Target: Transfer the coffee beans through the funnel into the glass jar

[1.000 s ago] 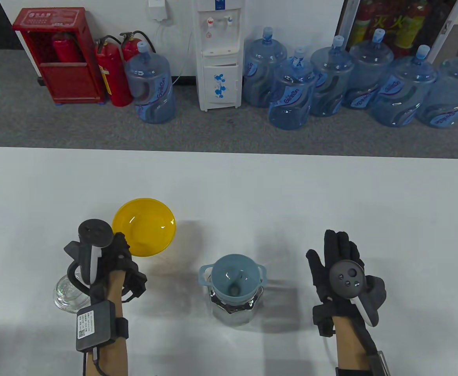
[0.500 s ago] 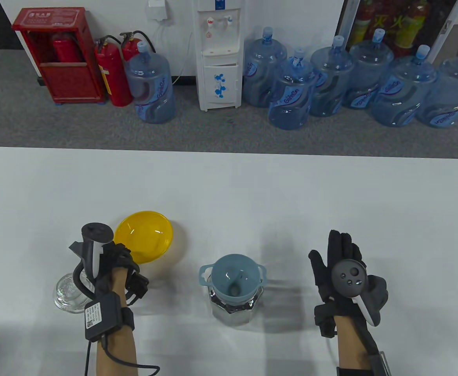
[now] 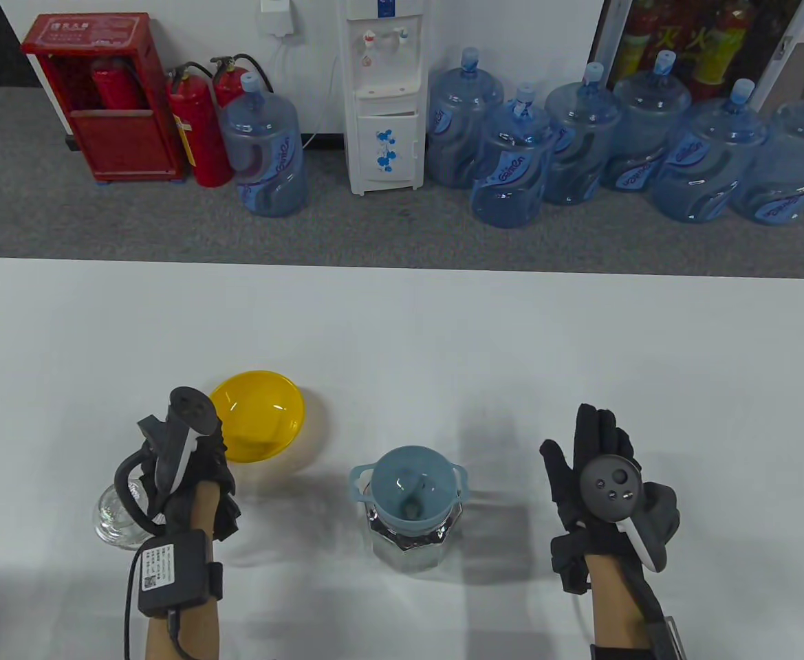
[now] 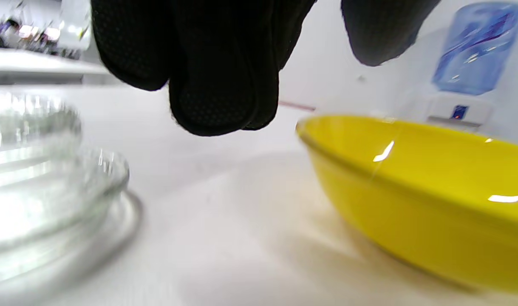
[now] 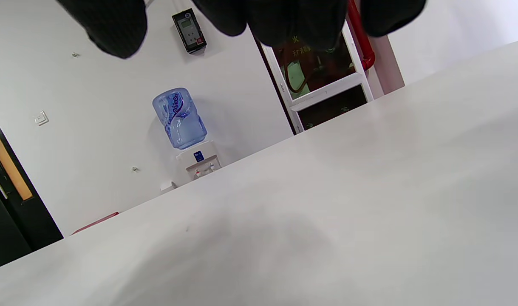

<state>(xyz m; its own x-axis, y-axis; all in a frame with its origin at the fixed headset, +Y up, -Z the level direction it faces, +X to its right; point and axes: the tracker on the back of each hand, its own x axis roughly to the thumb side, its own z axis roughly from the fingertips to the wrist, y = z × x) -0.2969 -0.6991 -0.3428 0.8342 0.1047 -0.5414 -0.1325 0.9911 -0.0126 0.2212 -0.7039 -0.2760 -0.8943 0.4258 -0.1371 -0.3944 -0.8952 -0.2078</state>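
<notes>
Both hands grasp nothing: the left hand (image 3: pixel 188 474) hangs loose beside the yellow bowl (image 3: pixel 258 415), the right hand (image 3: pixel 598 467) lies flat, right of the jar (image 3: pixel 412 540). The blue funnel (image 3: pixel 408 487) sits in the jar's mouth; a glass lid (image 3: pixel 114 514) lies left of it.

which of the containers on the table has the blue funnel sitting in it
The faceted glass jar at the table's centre, between the hands, carries the blue funnel. The yellow bowl and the clear glass lid carry nothing.
</notes>
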